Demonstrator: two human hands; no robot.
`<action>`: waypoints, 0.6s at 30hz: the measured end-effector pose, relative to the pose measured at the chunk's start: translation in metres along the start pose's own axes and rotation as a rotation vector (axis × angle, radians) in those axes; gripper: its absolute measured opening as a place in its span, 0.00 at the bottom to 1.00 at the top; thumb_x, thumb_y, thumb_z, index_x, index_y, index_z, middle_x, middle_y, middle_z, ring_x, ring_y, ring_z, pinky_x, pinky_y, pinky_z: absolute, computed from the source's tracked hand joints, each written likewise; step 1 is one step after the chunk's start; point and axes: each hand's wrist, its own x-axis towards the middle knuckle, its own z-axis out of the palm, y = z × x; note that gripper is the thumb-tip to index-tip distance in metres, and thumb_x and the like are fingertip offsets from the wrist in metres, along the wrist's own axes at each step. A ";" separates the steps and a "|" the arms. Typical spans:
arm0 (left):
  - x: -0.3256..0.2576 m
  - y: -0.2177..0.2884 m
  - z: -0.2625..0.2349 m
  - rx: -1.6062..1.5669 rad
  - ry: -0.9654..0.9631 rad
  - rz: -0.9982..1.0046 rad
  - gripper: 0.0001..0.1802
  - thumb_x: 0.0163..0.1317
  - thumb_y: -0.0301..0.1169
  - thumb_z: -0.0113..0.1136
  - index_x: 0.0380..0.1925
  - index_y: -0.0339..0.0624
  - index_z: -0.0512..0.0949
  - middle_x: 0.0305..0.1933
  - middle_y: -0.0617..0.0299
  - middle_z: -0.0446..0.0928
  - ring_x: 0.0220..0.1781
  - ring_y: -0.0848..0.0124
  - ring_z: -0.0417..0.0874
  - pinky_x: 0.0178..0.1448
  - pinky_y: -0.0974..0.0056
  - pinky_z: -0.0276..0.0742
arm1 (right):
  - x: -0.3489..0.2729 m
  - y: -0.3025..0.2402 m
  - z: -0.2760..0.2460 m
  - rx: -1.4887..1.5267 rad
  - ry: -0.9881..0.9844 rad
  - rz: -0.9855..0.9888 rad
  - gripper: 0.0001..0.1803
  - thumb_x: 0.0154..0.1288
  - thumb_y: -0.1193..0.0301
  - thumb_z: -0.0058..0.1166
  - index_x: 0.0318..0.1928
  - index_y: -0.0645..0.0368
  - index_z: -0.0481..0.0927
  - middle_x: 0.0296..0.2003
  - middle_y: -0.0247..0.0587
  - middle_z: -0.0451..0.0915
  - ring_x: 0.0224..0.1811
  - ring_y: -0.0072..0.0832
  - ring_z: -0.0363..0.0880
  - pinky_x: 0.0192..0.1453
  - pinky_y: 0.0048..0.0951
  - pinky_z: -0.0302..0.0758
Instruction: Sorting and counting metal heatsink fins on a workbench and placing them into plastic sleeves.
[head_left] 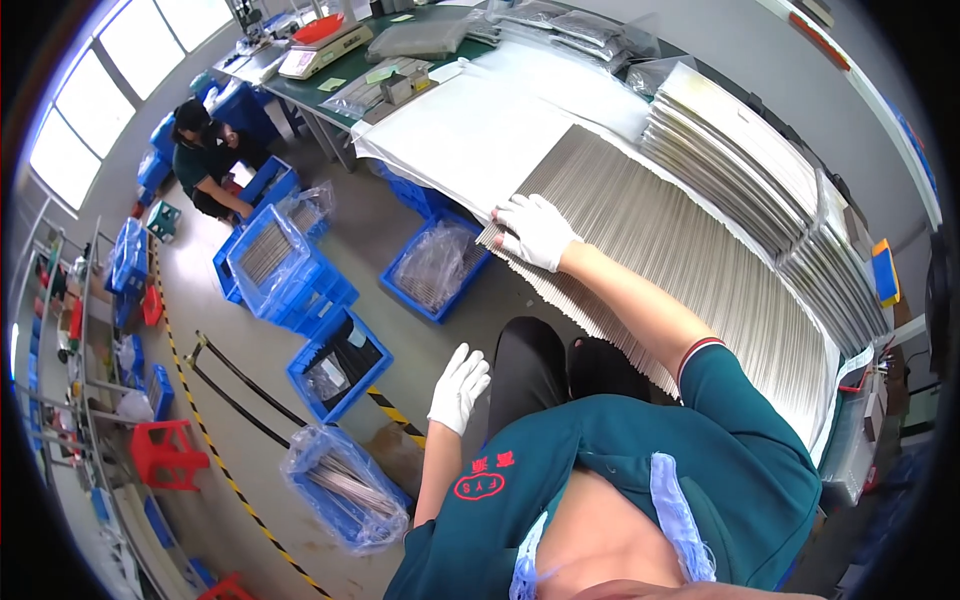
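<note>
Green shirt (600, 440); blue bin (375, 528) holding rods (350, 488); left fingers (460, 362) spread, right fingers (516, 204) spread on stacked rods (690, 265).

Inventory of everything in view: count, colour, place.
Thin strips: many, grey, packed on sheet
Sheet: at least one, white, on table
Table: at least one, green, ahead
Stacked panels: many, pale, table's right
Scale: one, pale, table's far left
Dish: one, red, on scale
Crates: several, blue, floor left
Plastic bags: several, clear, table and crates
Stool: at least one, red, left
Floor tape: yellow-black, left
Co-worker: one, green top, upper left
Right hand: one, white-gloved, on strips' left end
Left hand: one, white-gloved, holding nothing, left of legs
</note>
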 end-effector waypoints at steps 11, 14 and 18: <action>-0.045 -0.012 -0.002 0.042 0.061 -0.023 0.28 0.64 0.31 0.53 0.64 0.43 0.60 0.60 0.53 0.68 0.54 0.64 0.75 0.53 0.62 0.74 | 0.004 0.003 0.008 -0.079 -0.058 0.058 0.27 0.67 0.52 0.35 0.56 0.58 0.70 0.54 0.41 0.69 0.61 0.33 0.62 0.61 0.35 0.58; -0.058 -0.016 -0.003 0.085 0.089 -0.022 0.28 0.64 0.32 0.53 0.64 0.42 0.60 0.60 0.53 0.68 0.55 0.65 0.75 0.55 0.62 0.73 | 0.002 0.005 0.008 -0.092 -0.034 0.049 0.27 0.67 0.52 0.35 0.55 0.57 0.71 0.54 0.41 0.69 0.61 0.33 0.62 0.61 0.35 0.58; -0.073 -0.021 0.002 0.118 0.121 0.006 0.28 0.64 0.33 0.53 0.64 0.41 0.60 0.61 0.53 0.68 0.56 0.65 0.75 0.56 0.62 0.72 | 0.003 0.006 0.009 -0.089 -0.100 0.082 0.29 0.67 0.51 0.32 0.58 0.56 0.69 0.57 0.41 0.67 0.63 0.33 0.60 0.65 0.36 0.55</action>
